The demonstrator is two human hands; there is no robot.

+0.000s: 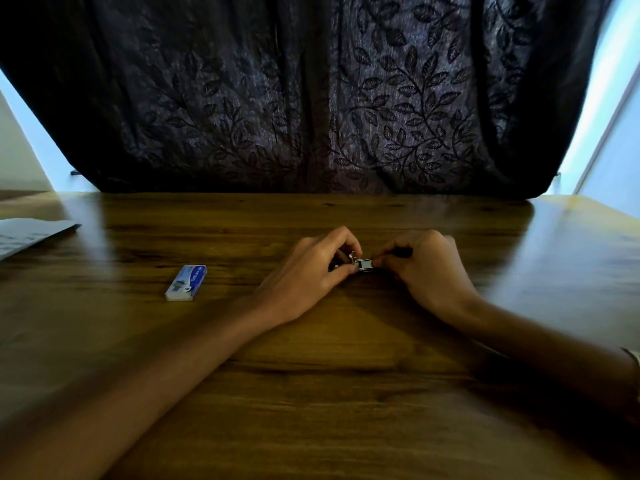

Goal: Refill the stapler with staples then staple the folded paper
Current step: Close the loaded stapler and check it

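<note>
A small stapler (363, 265) with a metal staple channel lies on the wooden table (311, 375) between my hands. My left hand (308, 275) pinches its left end with curled fingers. My right hand (429, 268) grips its dark right end, fingers curled round it. Most of the stapler is hidden by my fingers. A blue and white staple box (186, 283) lies flat to the left of my left hand. The folded paper (27, 235) sits at the far left edge of the table.
A dark curtain with a leaf pattern (329, 98) hangs just behind the table's far edge. Bright window light shows at both sides.
</note>
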